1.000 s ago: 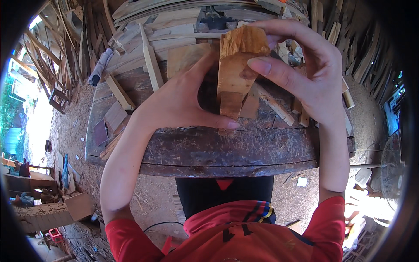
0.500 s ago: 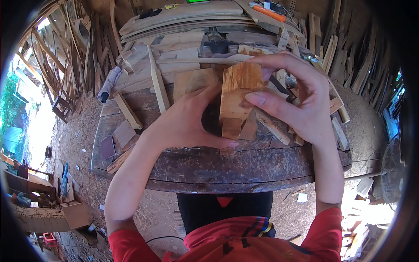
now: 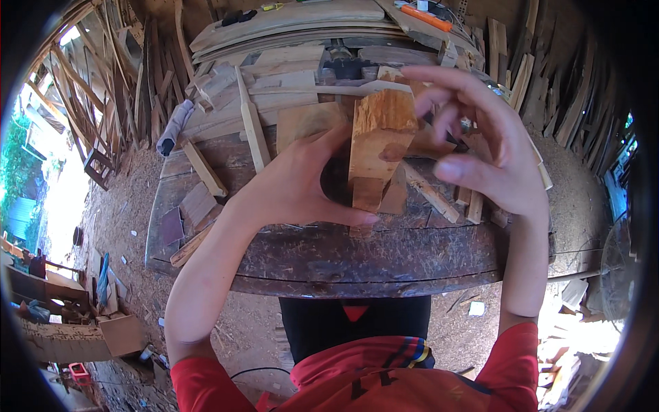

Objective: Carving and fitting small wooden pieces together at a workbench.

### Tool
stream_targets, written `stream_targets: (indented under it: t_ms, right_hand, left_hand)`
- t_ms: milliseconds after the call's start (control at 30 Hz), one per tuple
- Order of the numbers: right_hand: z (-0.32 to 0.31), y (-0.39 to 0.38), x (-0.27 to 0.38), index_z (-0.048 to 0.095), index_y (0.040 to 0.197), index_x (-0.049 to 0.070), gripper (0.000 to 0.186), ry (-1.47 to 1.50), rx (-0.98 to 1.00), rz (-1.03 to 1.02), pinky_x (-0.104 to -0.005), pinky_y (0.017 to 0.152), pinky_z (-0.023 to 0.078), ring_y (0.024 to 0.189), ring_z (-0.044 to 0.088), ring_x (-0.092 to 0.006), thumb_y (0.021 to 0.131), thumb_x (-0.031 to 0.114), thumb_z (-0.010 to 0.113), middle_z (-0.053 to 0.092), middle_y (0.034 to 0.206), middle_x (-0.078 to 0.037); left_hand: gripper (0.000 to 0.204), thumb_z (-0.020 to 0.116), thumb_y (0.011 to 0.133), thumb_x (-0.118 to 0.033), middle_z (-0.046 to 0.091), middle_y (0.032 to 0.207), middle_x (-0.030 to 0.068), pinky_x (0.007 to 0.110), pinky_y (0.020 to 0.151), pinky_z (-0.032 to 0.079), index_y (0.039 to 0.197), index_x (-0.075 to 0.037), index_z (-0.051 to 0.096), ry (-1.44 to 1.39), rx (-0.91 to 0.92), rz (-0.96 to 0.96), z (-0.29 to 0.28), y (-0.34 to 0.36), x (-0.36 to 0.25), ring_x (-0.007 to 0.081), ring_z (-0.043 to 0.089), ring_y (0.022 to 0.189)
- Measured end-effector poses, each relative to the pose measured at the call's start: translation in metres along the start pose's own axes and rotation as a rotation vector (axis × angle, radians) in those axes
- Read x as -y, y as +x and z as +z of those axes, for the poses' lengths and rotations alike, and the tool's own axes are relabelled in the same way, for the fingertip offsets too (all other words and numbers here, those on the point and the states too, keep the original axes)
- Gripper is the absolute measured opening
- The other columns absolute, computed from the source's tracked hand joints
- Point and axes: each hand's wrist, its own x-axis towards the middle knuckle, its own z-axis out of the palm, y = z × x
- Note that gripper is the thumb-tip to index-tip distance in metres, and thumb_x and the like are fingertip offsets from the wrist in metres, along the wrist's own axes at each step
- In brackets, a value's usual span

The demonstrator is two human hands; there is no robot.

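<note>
A thick wooden block (image 3: pixel 379 141) stands over the workbench, its rough, splintered end turned up and a dark knot on its near face. My left hand (image 3: pixel 295 177) holds it from the left, thumb across the near side low down; the fingertips are hidden behind it. To the right of the block, my right hand (image 3: pixel 484 147) is open, its fingers curved and spread apart, slightly blurred and not touching the wood. A flat square board (image 3: pixel 302 123) lies just beyond my left hand.
The dark, scratched workbench (image 3: pixel 357 264) carries several offcuts, including a long tapered stick (image 3: pixel 250 123) and a short strip (image 3: pixel 204 168). Sandpaper (image 3: pixel 172 226) rests at the left edge. Stacked planks (image 3: pixel 295 27) and an orange power strip (image 3: pixel 425 18) are at the back.
My right hand has let go of the block and moved away to the right, its fingers opening. My left hand keeps its hold; the block has hardly moved.
</note>
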Motion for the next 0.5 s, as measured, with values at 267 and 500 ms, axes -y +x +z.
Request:
stream_targets:
  t_ms: [267,500]
  right_hand:
    - [0.000,-0.019,-0.014,0.070,0.117,0.008,0.051,-0.378,0.414,0.213,-0.0283,0.058,0.048,0.066,0.060,-0.0141,0.076,0.031,0.088,0.067,0.085,-0.005]
    - [0.015,-0.020,-0.023,0.068,0.103,0.001,0.039,-0.358,0.314,0.085,-0.0320,0.056,0.047,0.063,0.061,-0.0202,0.080,0.028,0.083,0.063,0.081,-0.008]
  left_hand:
    - [0.086,0.097,0.060,-0.039,0.071,0.117,0.0170,0.040,0.097,0.052,0.127,0.001,0.060,0.004,0.039,-0.032,0.000,0.001,0.000,0.0306,0.069,0.112]
    - [0.104,0.095,0.061,-0.039,0.068,0.120,0.0248,0.045,0.099,0.052,0.143,0.002,0.047,0.045,0.052,0.015,0.000,0.003,0.004,0.0405,0.064,0.116]
